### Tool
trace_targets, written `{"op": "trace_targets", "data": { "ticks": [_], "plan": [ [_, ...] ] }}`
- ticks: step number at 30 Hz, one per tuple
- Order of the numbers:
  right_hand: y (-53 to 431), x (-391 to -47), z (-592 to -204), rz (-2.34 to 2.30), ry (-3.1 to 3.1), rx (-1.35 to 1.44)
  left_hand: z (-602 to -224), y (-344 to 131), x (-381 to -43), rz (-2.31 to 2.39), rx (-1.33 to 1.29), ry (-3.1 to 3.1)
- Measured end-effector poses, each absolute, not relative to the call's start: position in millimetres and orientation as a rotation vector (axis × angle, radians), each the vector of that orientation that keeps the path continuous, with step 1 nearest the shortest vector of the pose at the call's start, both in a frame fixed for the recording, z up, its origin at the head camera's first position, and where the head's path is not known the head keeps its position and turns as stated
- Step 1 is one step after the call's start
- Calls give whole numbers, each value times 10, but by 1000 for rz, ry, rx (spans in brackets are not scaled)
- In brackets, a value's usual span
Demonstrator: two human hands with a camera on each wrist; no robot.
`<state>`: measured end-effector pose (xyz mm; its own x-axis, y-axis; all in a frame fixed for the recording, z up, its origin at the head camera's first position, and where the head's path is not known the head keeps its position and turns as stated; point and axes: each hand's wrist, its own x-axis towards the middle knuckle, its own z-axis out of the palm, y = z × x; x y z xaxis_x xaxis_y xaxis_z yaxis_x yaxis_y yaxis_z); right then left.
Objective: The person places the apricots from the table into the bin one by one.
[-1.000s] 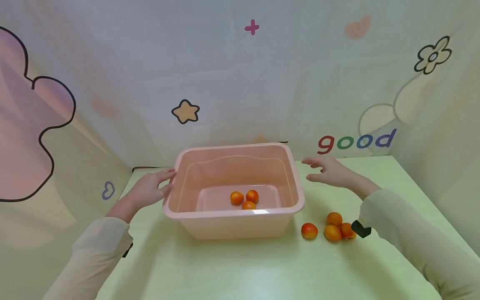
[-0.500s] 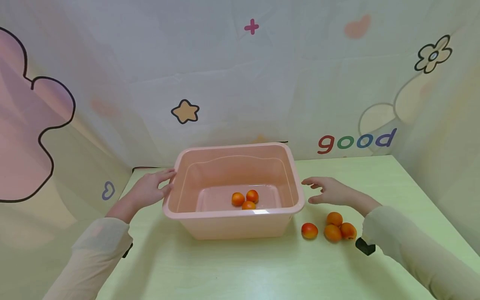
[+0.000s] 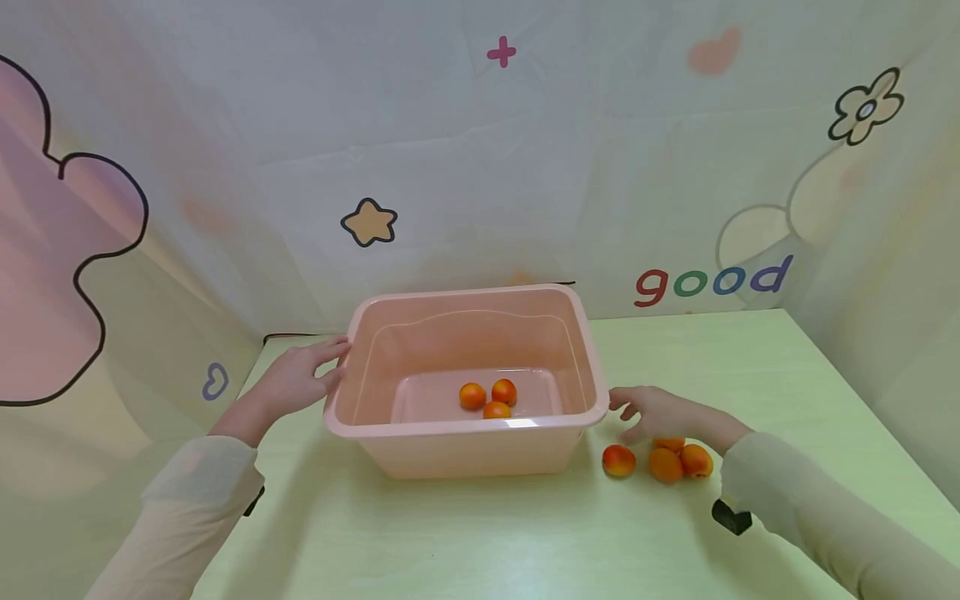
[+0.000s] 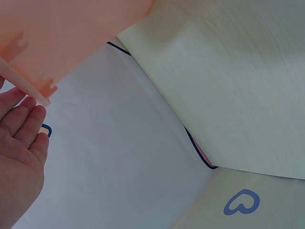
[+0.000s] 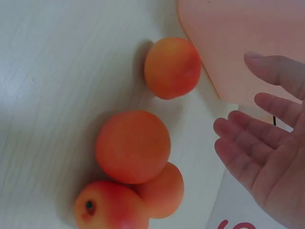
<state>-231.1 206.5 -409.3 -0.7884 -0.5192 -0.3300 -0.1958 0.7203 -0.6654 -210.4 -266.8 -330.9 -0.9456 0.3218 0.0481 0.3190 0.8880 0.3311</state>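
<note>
A pink plastic basin stands on the table with three orange-red apricots on its floor. My left hand rests against the basin's left rim. In the left wrist view, that hand's fingertips meet the underside of the rim, fingers nearly straight. Empty and with fingers spread, my right hand hovers just right of the basin. Below its fingers lies a single apricot, close to the basin wall. Three more apricots sit clustered beside it, one partly covered by my right hand in the head view.
The pale green table reaches back to a hanging cloth printed with a star, a flower and the word "good". This cloth also encloses both sides. A dark cord runs along the table's back left edge.
My right hand has come down and toward the front, from beside the basin's back right to over the apricots. The left hand has stayed at the rim.
</note>
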Motion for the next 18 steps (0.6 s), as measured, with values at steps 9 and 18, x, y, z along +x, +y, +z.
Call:
{"op": "trace_targets", "data": {
  "ticks": [9,18],
  "plan": [
    [1981,-2273,-4192,-745,2368,-437,-3325,-2672,-2111,534,492,3035],
    [1920,-2245,-4274,-666,2345,-403,-3328,-2675,-2119,535,485,3027]
  ]
}}
